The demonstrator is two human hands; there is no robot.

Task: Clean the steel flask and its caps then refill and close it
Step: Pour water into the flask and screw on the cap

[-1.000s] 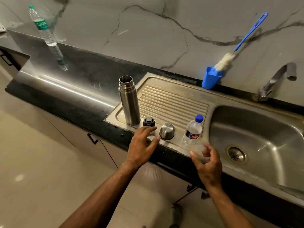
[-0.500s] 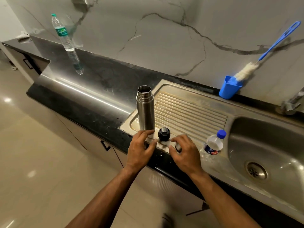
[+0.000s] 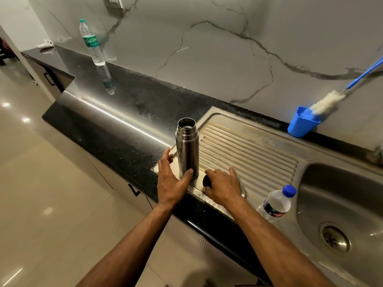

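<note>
Two hands meet at the near left corner of the drainboard (image 3: pixel 248 148). The steel flask (image 3: pixel 187 149) stands upright and uncapped there, its mouth open upward, presumably left so for filling or for closing. The left hand (image 3: pixel 170 183) lies at the flask's 7 o'clock: its thumb touches the base of the body and its fingers reach round the far left side, spread and not yet closed, a position that reads as steadying the flask before a grip. The right hand (image 3: pixel 224 187) lies at the flask's 4 o'clock, palm down with fingers extended, covering the black inner cap (image 3: pixel 206 181), of which only the left edge shows; whether the fingers pinch it cannot be told. A sliver of the steel outer cap (image 3: pixel 244 193) appears to show at the hand's right edge. The small water bottle (image 3: pixel 276 204), capped blue, stands at 4 o'clock beyond the hand, just beside the sink basin (image 3: pixel 352 195), probably kept near for the refill. The bottle brush (image 3: pixel 329 100) rests in a blue holder (image 3: pixel 301 125) at 2 o'clock, against the wall.
</note>
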